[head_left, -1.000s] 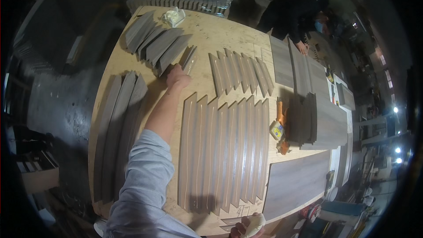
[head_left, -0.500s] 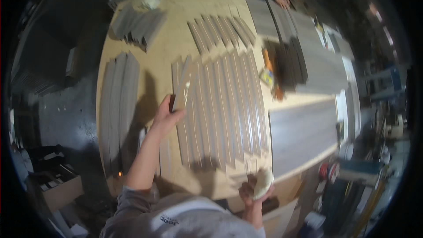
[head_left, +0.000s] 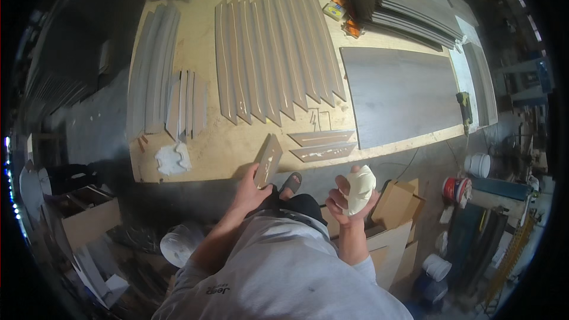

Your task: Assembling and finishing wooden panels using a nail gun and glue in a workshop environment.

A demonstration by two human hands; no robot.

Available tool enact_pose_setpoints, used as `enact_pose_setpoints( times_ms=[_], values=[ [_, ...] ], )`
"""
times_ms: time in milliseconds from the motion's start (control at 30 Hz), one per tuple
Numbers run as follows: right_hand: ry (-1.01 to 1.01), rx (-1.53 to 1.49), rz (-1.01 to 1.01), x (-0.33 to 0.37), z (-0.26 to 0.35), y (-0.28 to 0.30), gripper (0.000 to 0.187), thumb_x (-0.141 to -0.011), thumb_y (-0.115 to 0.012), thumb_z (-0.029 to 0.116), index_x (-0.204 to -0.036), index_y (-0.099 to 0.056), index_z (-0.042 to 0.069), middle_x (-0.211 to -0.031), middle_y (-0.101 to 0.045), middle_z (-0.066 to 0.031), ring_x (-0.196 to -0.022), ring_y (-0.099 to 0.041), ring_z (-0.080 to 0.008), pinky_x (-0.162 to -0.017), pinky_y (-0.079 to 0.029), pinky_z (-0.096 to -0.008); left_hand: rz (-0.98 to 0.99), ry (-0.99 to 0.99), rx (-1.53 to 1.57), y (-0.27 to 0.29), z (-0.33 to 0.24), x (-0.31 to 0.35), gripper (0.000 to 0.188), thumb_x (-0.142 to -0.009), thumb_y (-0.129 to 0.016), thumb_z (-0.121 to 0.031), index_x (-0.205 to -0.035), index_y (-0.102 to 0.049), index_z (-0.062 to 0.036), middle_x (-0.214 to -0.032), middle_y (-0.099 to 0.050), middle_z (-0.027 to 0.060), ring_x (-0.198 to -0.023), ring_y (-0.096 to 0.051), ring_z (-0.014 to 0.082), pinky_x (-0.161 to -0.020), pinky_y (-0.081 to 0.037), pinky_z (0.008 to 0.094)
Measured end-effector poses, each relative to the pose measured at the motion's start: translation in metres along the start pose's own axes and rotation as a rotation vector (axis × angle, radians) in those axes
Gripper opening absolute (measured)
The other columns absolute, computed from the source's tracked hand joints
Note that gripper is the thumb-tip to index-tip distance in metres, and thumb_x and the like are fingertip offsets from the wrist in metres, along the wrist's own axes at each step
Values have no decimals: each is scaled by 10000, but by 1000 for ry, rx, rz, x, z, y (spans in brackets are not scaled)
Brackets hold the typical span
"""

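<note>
My left hand is closed round a short wooden strip with angled ends, held tilted at the table's front edge. Pale glue streaks run along the strip's upper face. My right hand grips a soft cream-white bag, held apart from the strip, in front of the table; the bag's tip cannot be made out. Two more short strips with glue on them lie near the front edge. Beyond them, long angled strips lie side by side, each with a line of glue.
Grey strips and a few shorter pieces lie on the left of the table, behind a white crumpled piece. Right are a large grey panel, stacked panels and a drill. Cardboard boxes stand below.
My left hand has brought its strip back from above the long strips to the table's front edge. My right hand still holds the bag. The view has tilted down toward my body.
</note>
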State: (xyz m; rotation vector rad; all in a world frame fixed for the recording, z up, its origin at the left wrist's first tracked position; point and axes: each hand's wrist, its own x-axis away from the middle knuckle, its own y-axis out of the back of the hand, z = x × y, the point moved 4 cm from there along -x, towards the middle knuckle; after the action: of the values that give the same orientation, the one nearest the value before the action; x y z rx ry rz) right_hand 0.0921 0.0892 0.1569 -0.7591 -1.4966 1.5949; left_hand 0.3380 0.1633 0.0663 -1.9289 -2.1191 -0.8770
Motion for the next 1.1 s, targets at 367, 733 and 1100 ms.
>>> enact_pose_setpoints(
  times_ms=[367, 733, 1100],
  values=[
    [3, -23, 148, 100, 35, 11, 622, -915, -601, 451, -1448, -426, 181, -1033, -530, -103, -692, -514, -178, -557, -443, -317, -684, -101, -11, -62, 32, -6, 694, -779, -775, -163, -1359, -445, 28, -1295, -541, 218, -1223, -537, 333, -1044, -431, 409],
    [-19, -16, 172, 111, 32, 10, 630, -907, -611, 433, -1454, -416, 189, -1053, -536, -109, -691, -495, -178, -568, -443, -317, -600, -28, 80, 7, 82, -17, 630, -832, -766, -155, -1365, -472, 5, -1035, -673, 115, -945, -662, 205, -860, -520, 344],
    [10, 37, 153, 91, 1, 2, 633, -916, -605, 469, -1462, -430, 200, -986, -497, -70, -668, -503, -162, -495, -438, -305, -554, 29, 10, 31, 94, -43, 451, -840, -702, -132, -1263, -596, -18, -910, -703, 120, -818, -695, 220, -747, -537, 352]
  ],
)
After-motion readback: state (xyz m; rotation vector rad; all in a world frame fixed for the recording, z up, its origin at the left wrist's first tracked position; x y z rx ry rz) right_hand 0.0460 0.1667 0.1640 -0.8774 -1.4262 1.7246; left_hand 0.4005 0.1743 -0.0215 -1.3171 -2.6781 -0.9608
